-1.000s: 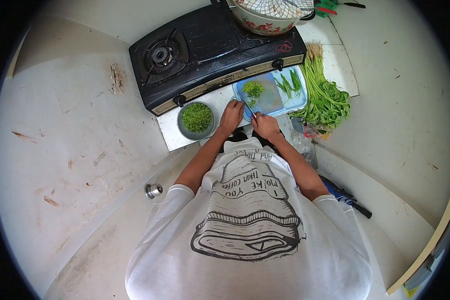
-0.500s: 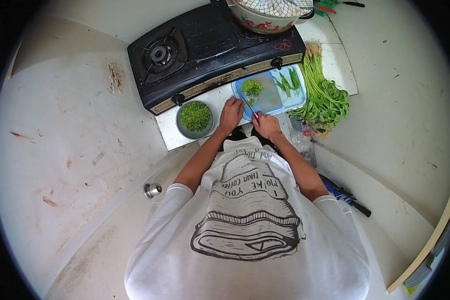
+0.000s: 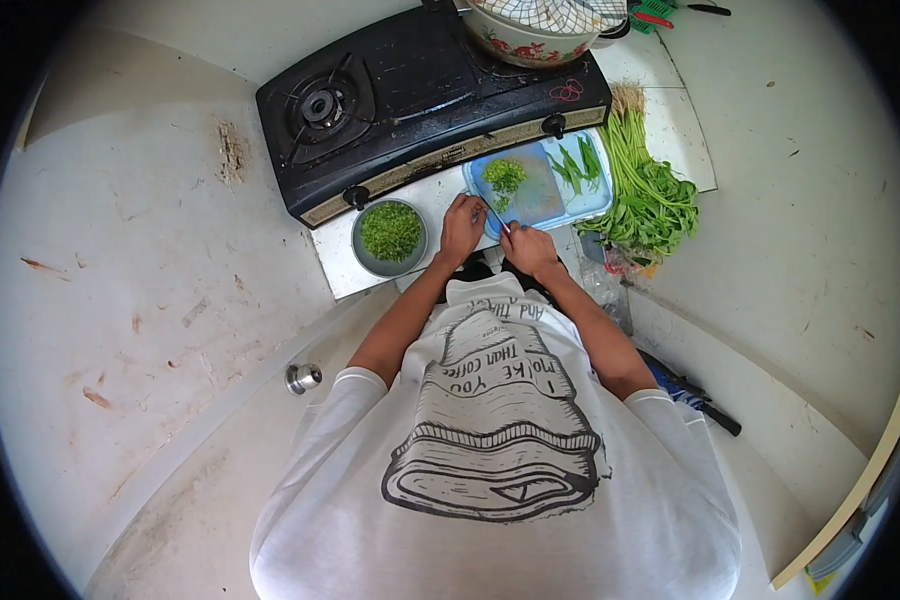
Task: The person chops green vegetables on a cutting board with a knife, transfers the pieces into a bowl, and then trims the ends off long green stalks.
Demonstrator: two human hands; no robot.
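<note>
On the blue board [image 3: 540, 195], right hand [image 3: 530, 250] grips knife [image 3: 497, 215]; left hand [image 3: 462, 225] rests curled.

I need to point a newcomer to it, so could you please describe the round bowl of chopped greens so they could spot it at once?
Start at the black gas stove at the top of the view. Just below its front left knob, beside the left hand, sits the metal bowl. It is the only round grey dish, filled with finely chopped greens, unlike the rectangular blue cutting board to its right.

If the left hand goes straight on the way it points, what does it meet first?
Probably the blue cutting board edge, then the chopped greens on it; depth is unclear. The left hand points up-right.
</note>
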